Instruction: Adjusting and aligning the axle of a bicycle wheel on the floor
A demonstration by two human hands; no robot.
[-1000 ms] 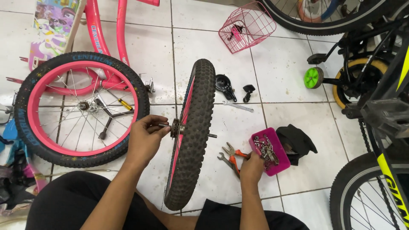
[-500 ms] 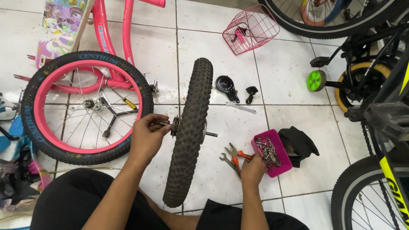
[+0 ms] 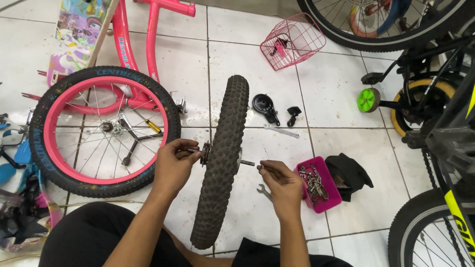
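Note:
A black knobby bicycle wheel [image 3: 222, 158] stands upright on edge between my knees, seen edge-on. My left hand [image 3: 174, 165] grips the axle end and small sprocket on the wheel's left side. My right hand [image 3: 282, 184] is level with the bare axle stub on the right side, pinching a small metal part at its fingertips, a short gap from the stub. A pink tray [image 3: 318, 185] of several nuts and bolts sits just right of that hand. A small spanner [image 3: 264, 192] lies on the tile under it.
A pink-rimmed wheel [image 3: 104, 129] on a pink frame lies to the left. A pink wire basket [image 3: 293, 40], a black bell part [image 3: 263, 106], a wrench [image 3: 281, 130], a black cloth [image 3: 350, 174] and dark bicycles [image 3: 435, 118] crowd the right.
My right hand has lifted from the floor beside the pink tray up to axle height, now pinching a small metal part. The left hand keeps its grip on the axle.

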